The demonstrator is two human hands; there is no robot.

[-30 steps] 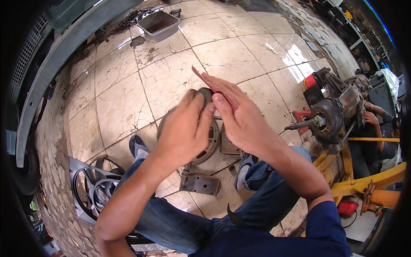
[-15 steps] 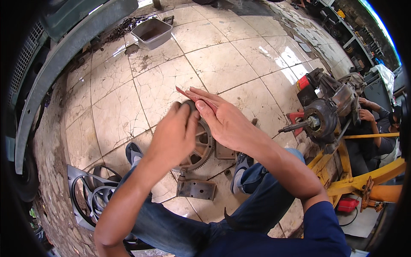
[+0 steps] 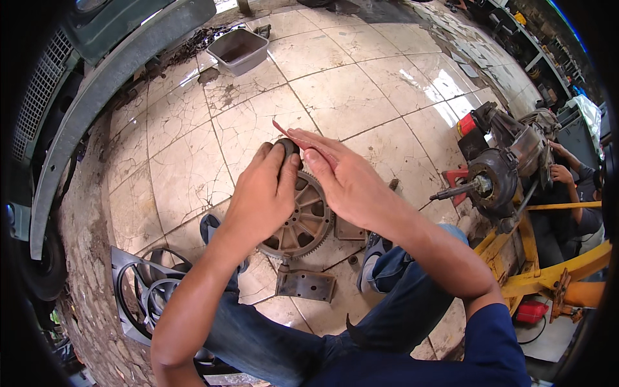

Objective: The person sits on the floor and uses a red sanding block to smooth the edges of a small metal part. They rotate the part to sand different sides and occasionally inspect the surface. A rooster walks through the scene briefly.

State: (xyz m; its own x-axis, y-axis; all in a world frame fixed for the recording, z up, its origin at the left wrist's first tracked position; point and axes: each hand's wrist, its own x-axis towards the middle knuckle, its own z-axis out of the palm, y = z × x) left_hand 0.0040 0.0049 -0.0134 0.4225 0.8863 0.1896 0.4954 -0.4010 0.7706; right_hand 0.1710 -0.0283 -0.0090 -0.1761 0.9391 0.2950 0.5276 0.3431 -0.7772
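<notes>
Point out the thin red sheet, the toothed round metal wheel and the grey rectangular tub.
Thin red sheet [image 3: 300, 142]: head view, middle stretch.
Toothed round metal wheel [image 3: 302, 218]: head view, hub.
Grey rectangular tub [image 3: 251, 61]: head view, outer wall.

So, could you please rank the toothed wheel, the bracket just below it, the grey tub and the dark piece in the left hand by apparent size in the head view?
1. Toothed wheel, partly hidden
2. Grey tub
3. Bracket
4. Dark piece, partly covered by the left hand

A part [image 3: 289, 148] is held left of a sheet [image 3: 302, 142]; a gear [image 3: 308, 227] is set between the feet [image 3: 371, 255], a tub [image 3: 248, 63] beyond, a fan [image 3: 147, 297] left, a machine [image 3: 493, 180] right.
</notes>
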